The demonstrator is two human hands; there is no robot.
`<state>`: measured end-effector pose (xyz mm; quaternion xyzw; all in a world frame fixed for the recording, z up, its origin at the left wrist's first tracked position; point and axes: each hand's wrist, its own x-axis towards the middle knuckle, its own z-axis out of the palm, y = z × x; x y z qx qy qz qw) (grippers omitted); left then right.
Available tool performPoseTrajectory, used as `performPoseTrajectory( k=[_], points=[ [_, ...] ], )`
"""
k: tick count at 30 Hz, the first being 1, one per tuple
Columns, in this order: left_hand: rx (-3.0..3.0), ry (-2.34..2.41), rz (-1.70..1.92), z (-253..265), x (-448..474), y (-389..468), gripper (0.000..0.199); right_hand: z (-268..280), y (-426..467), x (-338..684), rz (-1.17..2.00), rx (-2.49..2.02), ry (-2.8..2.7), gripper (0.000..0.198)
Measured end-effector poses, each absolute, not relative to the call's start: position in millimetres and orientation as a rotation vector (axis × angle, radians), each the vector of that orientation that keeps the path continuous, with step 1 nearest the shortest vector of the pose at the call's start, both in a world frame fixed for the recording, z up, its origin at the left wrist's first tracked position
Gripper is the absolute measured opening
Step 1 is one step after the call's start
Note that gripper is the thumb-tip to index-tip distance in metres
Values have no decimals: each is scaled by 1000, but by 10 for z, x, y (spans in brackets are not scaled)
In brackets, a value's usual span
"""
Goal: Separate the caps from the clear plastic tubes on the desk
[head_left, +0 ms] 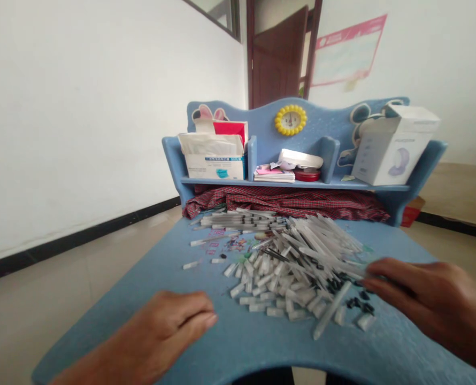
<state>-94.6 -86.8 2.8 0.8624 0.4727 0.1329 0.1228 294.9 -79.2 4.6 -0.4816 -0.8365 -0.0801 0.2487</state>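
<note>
Tubes (317, 243) lie between the closed left grip (171, 323) and right grip (430, 291) pinching one.

My left hand (174, 326) is curled so that whatever its palm might hold is hidden from me, and its forearm runs off the bottom edge. My right hand (430, 283) is blurred at the fingertips, so I can't tell whether they grip the tube (352, 269) that meets them; the right edge cuts off that arm. The pile (278, 278) buries its own lower layers, and the black bits (358, 303) are too small to make out. The poster's (348, 51) writing is a blur, and the top edge crops the window (222, 13).
</note>
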Motion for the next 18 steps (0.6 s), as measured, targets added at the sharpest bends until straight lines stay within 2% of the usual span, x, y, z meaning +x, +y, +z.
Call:
performPoseTrajectory(
  k=[6, 12, 18],
  points=[
    [2809, 1290, 215, -287, -424, -670, 19, 3, -208, 2530, -547, -1834, -2280, 32],
    [2900, 1381, 295, -405, -458, -720, 9, -122, -56, 2392, -542, -1870, -2333, 35],
    [2940, 1422, 424, -403, -569, -742, 22, -140, -67, 2387, -535, -1841, -2229, 41]
  ],
)
